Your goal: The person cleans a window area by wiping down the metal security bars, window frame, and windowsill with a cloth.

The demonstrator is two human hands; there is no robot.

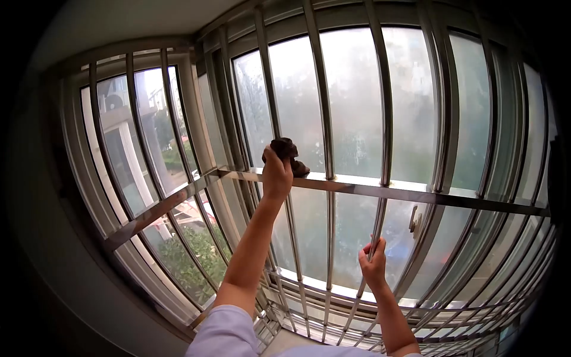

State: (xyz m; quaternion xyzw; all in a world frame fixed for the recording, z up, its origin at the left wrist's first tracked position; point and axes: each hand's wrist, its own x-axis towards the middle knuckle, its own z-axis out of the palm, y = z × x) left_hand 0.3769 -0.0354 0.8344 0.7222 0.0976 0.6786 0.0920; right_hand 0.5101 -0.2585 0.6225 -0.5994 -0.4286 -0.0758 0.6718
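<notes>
My left hand (277, 175) is raised and closed on a dark brown cloth (284, 147). The cloth is bunched against a vertical metal bar (268, 89), just above the horizontal rail (351, 186); one fold of it hangs at the rail's top edge. How far it wraps behind the bar is hidden. Lower and to the right, my right hand (373, 265) has its fingers wrapped round another vertical bar (379, 220), below the rail.
Behind the bars is a fogged window pane (354, 101) with a window handle (414, 219). A side window (157, 113) on the left looks out on greenery (184, 262). More metal bars form a cage floor (321, 315) below.
</notes>
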